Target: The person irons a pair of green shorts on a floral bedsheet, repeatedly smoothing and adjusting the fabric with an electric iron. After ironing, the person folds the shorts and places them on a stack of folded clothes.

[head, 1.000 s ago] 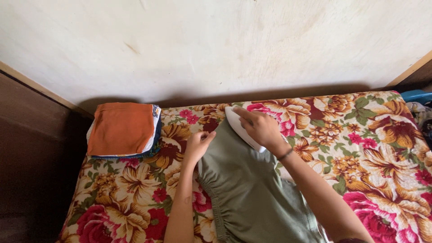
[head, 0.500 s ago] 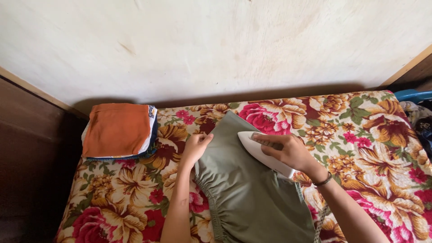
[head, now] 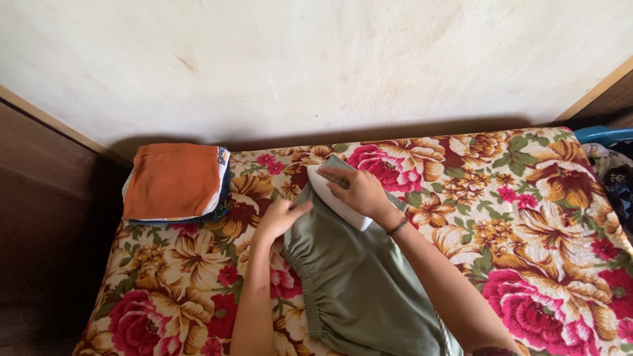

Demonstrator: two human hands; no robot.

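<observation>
Right hand: the right hand (head: 356, 192) is closed around the top of a white iron (head: 335, 196), fingers wrapped over the handle; a dark band is worn at the wrist.
Iron: the white iron is pressed flat on the olive-green garment (head: 356, 277), its pointed nose aimed toward 10 o'clock, close to the garment's far corner. Only the pale body is seen; the handle is hidden under the hand.
Left hand: the left hand (head: 277, 219) is laid on the garment's left edge, at 9 o'clock of the iron and just beside it. The fingers are curled onto the cloth; whether the edge is pinched or only pressed down cannot be told.
Garment: the olive-green garment is spread on the flowered sheet (head: 527, 217), running from the middle of the view toward 6 o'clock, where it is cut off by the frame. A gathered, elasticated band is seen along its left side, below the left hand.
Surface: the flowered sheet, in red, pink, gold and cream, is stretched over a bed set against a pale wall (head: 316, 66) at 12 o'clock.
Folded pile: a stack of folded clothes (head: 175, 181), topped by an orange piece, is placed at 9 o'clock of the hands, well apart from the garment.
Far right: a blue rim (head: 603, 135) is glimpsed at 3 o'clock, beyond the bed's edge.
</observation>
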